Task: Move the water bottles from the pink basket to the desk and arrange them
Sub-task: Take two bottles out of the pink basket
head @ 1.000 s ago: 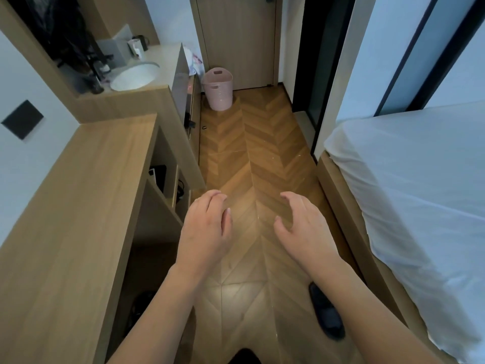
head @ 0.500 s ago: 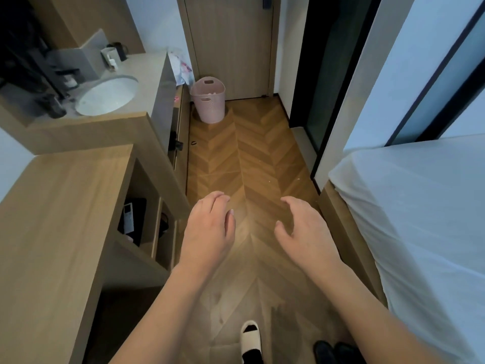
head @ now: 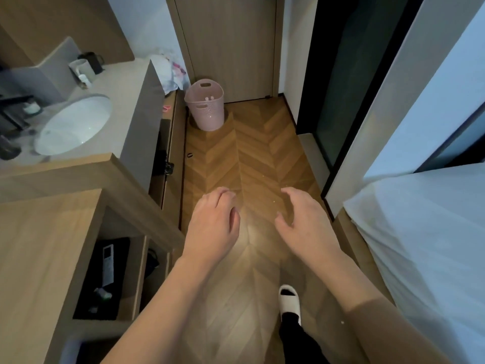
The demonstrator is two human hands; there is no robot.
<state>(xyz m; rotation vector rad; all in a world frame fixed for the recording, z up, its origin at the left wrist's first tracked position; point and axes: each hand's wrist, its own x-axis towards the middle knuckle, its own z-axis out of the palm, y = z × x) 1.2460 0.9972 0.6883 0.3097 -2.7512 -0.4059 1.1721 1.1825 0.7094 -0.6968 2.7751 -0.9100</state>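
A pink basket (head: 207,111) stands on the floor at the far end of the passage, in front of a wooden door. Small white bottle caps (head: 209,98) show just inside its rim; the bottles themselves are hidden. The wooden desk (head: 39,258) runs along my left side. My left hand (head: 212,227) and my right hand (head: 304,222) hang side by side over the floor, well short of the basket. Both hold nothing, fingers loosely curled and apart.
A counter with a white sink (head: 74,124) and mugs (head: 82,69) lies beyond the desk. A shelf under the desk holds a black tray with a remote (head: 107,264). A white bed (head: 430,245) borders the right. My slippered foot (head: 288,300) steps on the herringbone floor.
I have walked forward down the passage. The basket, sink counter and door are nearer, and a white-slippered foot has come into view. Both hands stay empty in front of me.
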